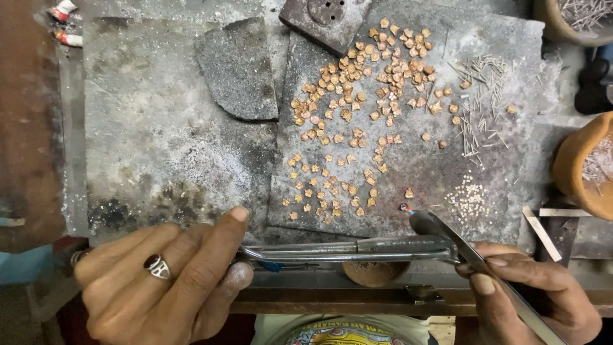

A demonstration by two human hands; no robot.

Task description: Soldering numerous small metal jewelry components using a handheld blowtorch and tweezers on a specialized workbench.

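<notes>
Slab [408, 172] first: it bears the scattered copper pieces [364, 96], pins [479, 102] and one glowing piece [404, 207] near its front edge. Left hand [159, 281] grasps the torch [345, 250]; right hand [530, 287] pinches tweezers [447, 233], tips by that piece. Heat should probably stay on that piece alone, tweezers steady.

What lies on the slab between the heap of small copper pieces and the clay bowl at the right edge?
In the head view, a scatter of thin metal pins lies on the grey slab between the copper pieces and the clay bowl.

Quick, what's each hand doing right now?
Left hand: closed on the metal torch pipe.
Right hand: closed on the tweezers, tips at a small glowing piece.
</notes>
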